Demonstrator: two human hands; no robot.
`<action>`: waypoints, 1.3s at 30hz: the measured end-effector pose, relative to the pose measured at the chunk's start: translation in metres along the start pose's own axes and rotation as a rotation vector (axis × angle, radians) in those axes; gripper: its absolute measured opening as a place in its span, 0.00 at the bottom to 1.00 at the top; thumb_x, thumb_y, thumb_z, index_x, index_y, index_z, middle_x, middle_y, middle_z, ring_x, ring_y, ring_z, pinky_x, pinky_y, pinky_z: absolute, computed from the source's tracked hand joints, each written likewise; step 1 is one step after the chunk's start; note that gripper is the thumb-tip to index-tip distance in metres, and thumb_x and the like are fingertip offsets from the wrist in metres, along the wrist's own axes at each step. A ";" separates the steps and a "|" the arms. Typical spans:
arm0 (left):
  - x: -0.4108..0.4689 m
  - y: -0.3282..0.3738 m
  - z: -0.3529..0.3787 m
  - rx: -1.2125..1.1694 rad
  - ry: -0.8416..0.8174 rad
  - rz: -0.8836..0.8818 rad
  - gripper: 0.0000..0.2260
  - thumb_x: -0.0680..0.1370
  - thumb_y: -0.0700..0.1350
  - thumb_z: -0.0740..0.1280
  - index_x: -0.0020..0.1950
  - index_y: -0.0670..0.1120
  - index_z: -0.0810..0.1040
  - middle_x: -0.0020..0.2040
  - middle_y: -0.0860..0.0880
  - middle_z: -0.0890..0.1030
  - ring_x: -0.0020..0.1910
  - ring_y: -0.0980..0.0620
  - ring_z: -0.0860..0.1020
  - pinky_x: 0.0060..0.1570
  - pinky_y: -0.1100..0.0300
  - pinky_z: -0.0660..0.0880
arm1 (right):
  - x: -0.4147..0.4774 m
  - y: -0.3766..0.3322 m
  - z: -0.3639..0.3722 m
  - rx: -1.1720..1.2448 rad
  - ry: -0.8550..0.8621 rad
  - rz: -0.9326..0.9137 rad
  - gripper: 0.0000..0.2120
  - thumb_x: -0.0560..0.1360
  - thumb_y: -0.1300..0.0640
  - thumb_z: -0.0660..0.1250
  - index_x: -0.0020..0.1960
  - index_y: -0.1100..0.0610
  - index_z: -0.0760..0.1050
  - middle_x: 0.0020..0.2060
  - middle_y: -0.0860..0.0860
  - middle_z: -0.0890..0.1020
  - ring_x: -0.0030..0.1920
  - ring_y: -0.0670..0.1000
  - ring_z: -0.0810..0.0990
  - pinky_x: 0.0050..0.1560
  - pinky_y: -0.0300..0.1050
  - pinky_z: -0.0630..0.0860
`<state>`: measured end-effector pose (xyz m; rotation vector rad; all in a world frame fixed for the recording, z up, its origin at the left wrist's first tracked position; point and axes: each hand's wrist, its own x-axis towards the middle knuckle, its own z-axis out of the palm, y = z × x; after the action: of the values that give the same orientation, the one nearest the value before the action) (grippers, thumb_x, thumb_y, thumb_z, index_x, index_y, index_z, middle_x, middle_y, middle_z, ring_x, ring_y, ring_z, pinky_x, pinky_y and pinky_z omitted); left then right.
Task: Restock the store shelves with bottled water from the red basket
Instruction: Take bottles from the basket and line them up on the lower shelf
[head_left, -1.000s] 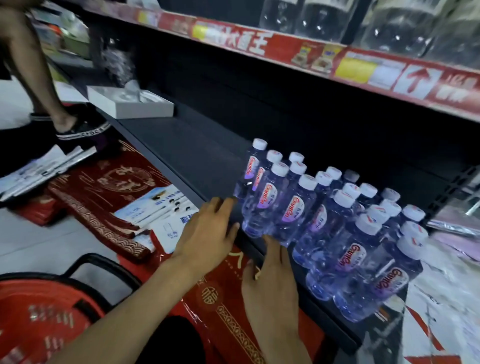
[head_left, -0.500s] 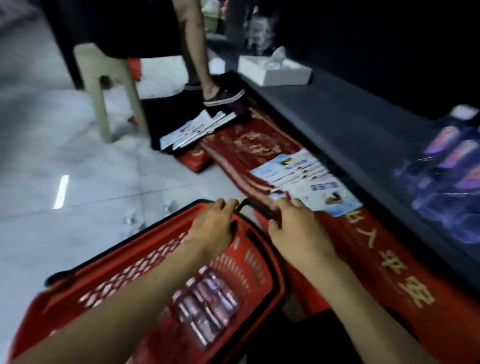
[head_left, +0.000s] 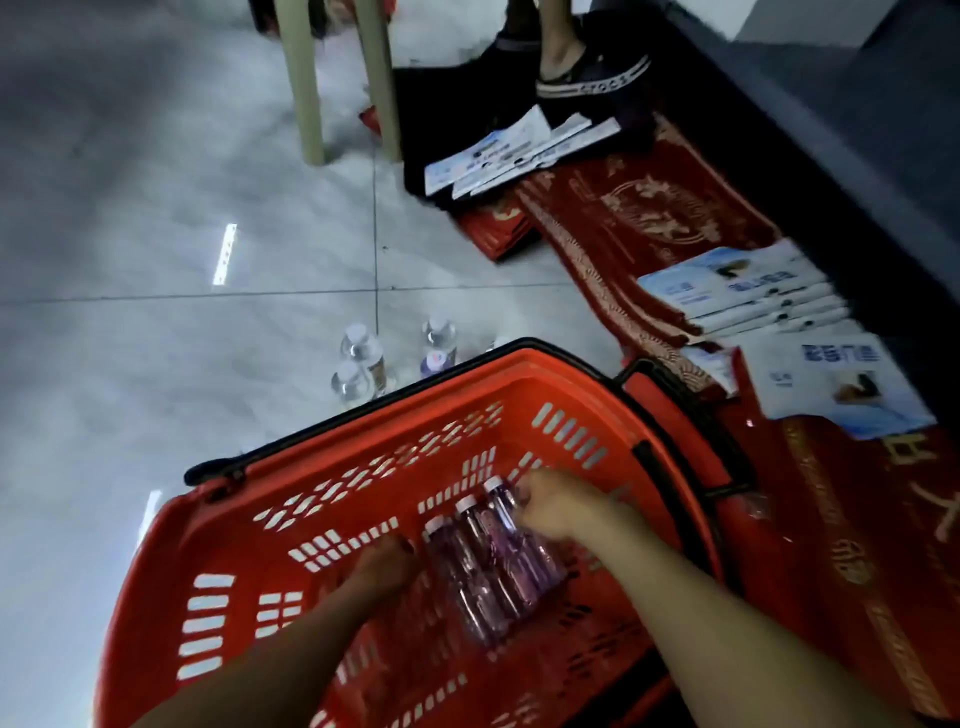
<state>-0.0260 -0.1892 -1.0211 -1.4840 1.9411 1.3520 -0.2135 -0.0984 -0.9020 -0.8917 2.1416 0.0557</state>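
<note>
A red plastic basket (head_left: 322, 519) with black handles sits on the floor in front of me. Several small water bottles (head_left: 488, 561) with white caps and purple labels lie side by side on its bottom. Both my hands are down inside the basket. My left hand (head_left: 384, 564) rests against the left side of the bottles, fingers curled. My right hand (head_left: 550, 506) covers the upper right of the bunch, near the caps. The blur hides whether either hand has closed around a bottle. The dark shelf (head_left: 857, 130) runs along the right edge.
Three water bottles (head_left: 363, 364) stand on the grey tile floor just beyond the basket. Red mats (head_left: 649, 208) and stacks of leaflets (head_left: 737, 291) lie beside the shelf. Beige stool legs (head_left: 306, 83) and another person's sandalled foot (head_left: 587, 67) are at the top.
My view has swung from the shelf down to the basket. Both hands left the shelved bottles, passed over the basket's rim and now reach the bottles inside it.
</note>
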 end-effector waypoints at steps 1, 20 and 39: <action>0.001 -0.003 0.006 -0.063 -0.033 -0.033 0.08 0.78 0.43 0.65 0.46 0.41 0.81 0.42 0.44 0.83 0.44 0.47 0.82 0.38 0.63 0.78 | 0.012 -0.001 0.009 -0.014 -0.028 0.008 0.14 0.77 0.55 0.64 0.59 0.59 0.78 0.58 0.59 0.81 0.58 0.58 0.80 0.50 0.42 0.72; 0.036 -0.038 0.093 -0.910 -0.255 -0.395 0.11 0.77 0.35 0.62 0.56 0.38 0.81 0.47 0.44 0.85 0.43 0.49 0.82 0.41 0.59 0.75 | 0.097 0.032 0.110 0.119 -0.328 0.219 0.30 0.76 0.64 0.61 0.77 0.57 0.61 0.74 0.58 0.66 0.72 0.59 0.68 0.70 0.49 0.70; 0.023 -0.027 0.092 -1.022 -0.304 -0.453 0.09 0.74 0.39 0.62 0.44 0.38 0.81 0.36 0.42 0.83 0.32 0.45 0.81 0.34 0.57 0.74 | 0.097 0.035 0.153 0.485 -0.366 0.275 0.37 0.71 0.55 0.74 0.76 0.52 0.62 0.70 0.53 0.72 0.70 0.55 0.71 0.69 0.48 0.69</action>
<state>-0.0350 -0.1253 -1.0956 -1.7805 0.6102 2.2782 -0.1761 -0.0795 -1.0812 -0.2768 1.8024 -0.1471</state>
